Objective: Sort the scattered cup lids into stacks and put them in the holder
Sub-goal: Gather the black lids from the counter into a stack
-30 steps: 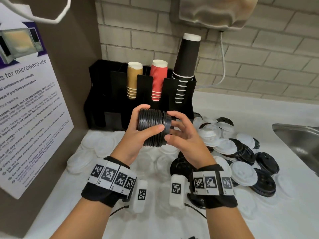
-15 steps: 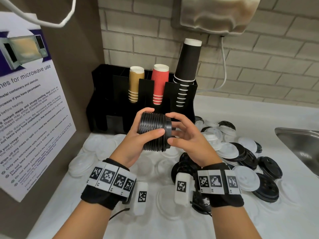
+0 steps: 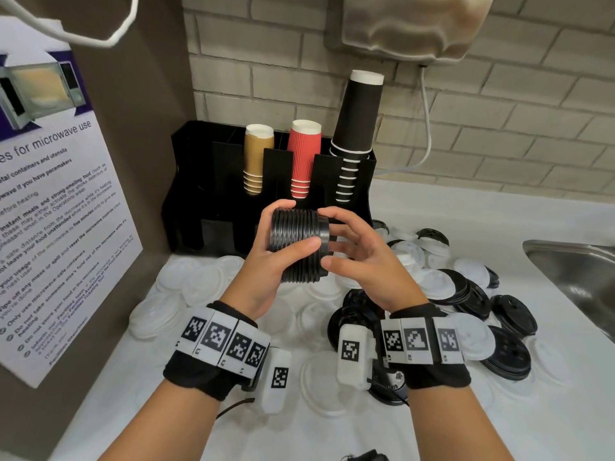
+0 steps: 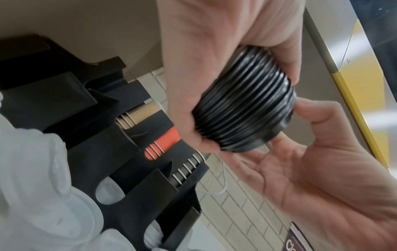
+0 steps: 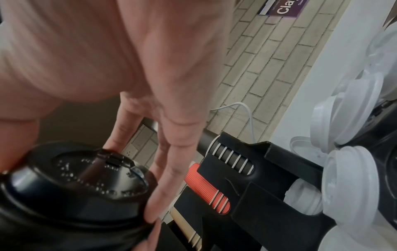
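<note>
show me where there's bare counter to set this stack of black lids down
Bare white counter runs along the brick wall, right of the black cup holder, behind the scattered lids. A second bare patch lies at the near right corner, below the steel sink. It is crowded in the middle: loose black lids and white lids lie under and between both wrists.

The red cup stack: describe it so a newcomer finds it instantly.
Find the black holder against the brick wall. Three upside-down cup stacks stand in it; the red cup stack is the middle one, ribbed, between a gold stack and a taller black stack.
</note>
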Demonstrator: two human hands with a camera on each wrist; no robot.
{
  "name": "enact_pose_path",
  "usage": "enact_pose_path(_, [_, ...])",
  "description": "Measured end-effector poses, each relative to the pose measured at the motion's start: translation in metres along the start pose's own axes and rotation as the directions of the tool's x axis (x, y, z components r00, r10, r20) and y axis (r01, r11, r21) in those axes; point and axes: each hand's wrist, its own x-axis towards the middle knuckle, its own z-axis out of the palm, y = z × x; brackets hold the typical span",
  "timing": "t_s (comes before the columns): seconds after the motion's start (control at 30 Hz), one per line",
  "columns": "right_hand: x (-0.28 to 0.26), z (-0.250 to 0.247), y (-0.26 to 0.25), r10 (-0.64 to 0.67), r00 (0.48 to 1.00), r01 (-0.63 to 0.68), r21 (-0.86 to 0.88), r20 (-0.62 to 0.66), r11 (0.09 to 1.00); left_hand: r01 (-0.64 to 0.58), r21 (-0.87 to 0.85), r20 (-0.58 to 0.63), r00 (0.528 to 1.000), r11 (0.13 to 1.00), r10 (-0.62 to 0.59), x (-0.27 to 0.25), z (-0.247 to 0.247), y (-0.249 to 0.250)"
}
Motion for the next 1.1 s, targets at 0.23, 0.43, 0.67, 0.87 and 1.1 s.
enact_pose_path(0.23, [-0.004, -0.002, -0.002, -0.007, 1.0, 0.007, -0.014, -0.019, 1.0, -0.031, -0.051, -0.025, 0.999, 0.998, 0.03, -0.001, 0.012, -0.003])
enact_pose_path(0.43, [-0.001, -0.019, -0.005, 0.098, 0.989, -0.087, -0.094, 0.114, 0.992, -0.007, -0.103, -0.064, 0.998, 0.995, 0.001, 0.002, 0.004, -0.001])
enact_pose_path(0.67, [-0.011, -0.022, 0.031, 0.616, 0.759, 0.132, -0.976, 0.212, 0.173, 0.017, -0.137, -0.135, 0.99, 0.99, -0.036, 0.005, -0.013, -0.004])
enact_pose_path(0.87, [-0.014, -0.023, 0.047, 0.628, 0.743, 0.116, -0.969, 0.23, 0.218, 0.033, -0.118, -0.112, 0.993, 0.992, -0.047, 0.004, -0.014, -0.007])
enact_pose_path(1.1, [-0.013, -0.039, 0.022, 0.202, 0.978, -0.15, -0.513, 0.047, 0.845, 0.061, -0.126, -0.083, 0.994, 0.99, -0.072, 0.004, -0.014, -0.014])
